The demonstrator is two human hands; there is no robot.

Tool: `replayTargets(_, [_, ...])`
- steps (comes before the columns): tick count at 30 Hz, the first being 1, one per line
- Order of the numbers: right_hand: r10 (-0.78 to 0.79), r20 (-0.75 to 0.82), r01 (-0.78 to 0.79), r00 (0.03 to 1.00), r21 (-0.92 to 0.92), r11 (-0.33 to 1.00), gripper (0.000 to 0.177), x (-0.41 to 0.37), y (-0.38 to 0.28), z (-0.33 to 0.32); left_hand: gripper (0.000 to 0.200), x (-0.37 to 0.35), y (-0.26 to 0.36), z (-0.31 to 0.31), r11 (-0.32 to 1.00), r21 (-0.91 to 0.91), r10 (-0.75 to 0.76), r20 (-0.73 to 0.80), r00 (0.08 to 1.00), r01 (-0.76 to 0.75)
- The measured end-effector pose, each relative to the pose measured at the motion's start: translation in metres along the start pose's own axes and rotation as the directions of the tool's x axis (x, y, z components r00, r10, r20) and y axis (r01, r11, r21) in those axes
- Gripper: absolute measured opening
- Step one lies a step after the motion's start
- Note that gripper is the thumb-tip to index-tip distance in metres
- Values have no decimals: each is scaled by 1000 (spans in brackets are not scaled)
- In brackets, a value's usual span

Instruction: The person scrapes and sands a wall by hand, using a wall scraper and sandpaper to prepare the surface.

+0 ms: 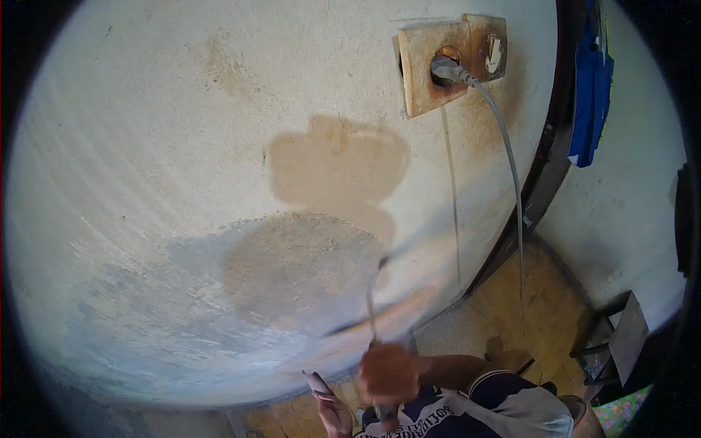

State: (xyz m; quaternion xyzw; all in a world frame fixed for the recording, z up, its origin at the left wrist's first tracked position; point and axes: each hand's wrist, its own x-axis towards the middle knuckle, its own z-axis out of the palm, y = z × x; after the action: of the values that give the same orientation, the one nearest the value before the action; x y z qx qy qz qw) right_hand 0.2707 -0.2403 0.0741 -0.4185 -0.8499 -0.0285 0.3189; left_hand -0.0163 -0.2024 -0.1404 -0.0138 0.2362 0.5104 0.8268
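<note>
Your right hand (387, 374) is closed tight around the thin-shafted tool (371, 306), which points up before the stained wall (161, 146); if its tip touches there, you cannot tell. Your left hand (334, 415), fingers half bent, holds one flat piece (317, 382), lower beside

dark capital letters (447, 419) on the light part of the shirt (515, 406), below and beside the right hand (389, 374), the longer line appearing to read "SOLIDARIE", its end unclear, a shorter line beneath too small to read
</note>
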Motion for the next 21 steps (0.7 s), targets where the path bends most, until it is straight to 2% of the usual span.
replayTargets(1, [-5, 76, 3, 997, 26, 1000, 29, -12, 0, 24, 20, -1, 1, 6, 1000, 20, -8, -6, 1000, 8])
replayTargets(2, [-142, -241, 151, 960, 19, 988, 29, 19, 9, -22, 18, -4, 2, 11, 999, 36, -18, -14, 1000, 19])
replayTargets(5, [-222, -579, 251, 784, -31, 967, 49, 33, 12, -42, 15, -14, 5, 31, 995, 92, -33, -33, 999, 36])
replayTargets(8, [-103, -580, 190, 808, 91, 978, 67, 31, -6, -45, 15, -28, 9, 58, 987, 160, -29, -23, 999, 32])
replayTargets(11, [-39, -673, 213, 739, 178, 961, 47, 26, -25, -8, 20, -20, 24, 31, 986, 150, -85, 83, 993, 71])
replayTargets(12, [79, -586, 116, 807, 289, 950, 56, 17, -33, 1, 23, -18, 27, 28, 983, 171, -85, 104, 991, 67])
replayTargets(13, [206, -565, 57, 799, 413, 909, 45, 13, -43, 11, 26, -17, 30, 25, 979, 194, -88, 124, 988, 63])
replayTargets(15, [448, -479, -55, 755, 634, 771, 31, 9, -64, 30, 29, -18, 39, 27, 956, 291, -88, 151, 985, 41])
replayTargets(16, [464, -462, -11, 755, 699, 715, 42, 6, -74, 38, 30, -18, 41, 34, 932, 361, -86, 163, 983, 22])
replayTargets(19, [706, -446, -127, 551, 791, 599, 43, 19, -118, 63, 33, -24, 38, 61, 841, 539, -81, 198, 977, -39])
replayTargets(20, [719, -432, -210, 544, 760, 615, 36, 21, -125, 65, 34, -29, 38, 61, 805, 591, -78, 206, 975, -60])
replayTargets(21, [716, -384, -300, 583, 717, 629, 35, 21, -131, 63, 34, -29, 40, 57, 802, 596, -105, 199, 974, -36])
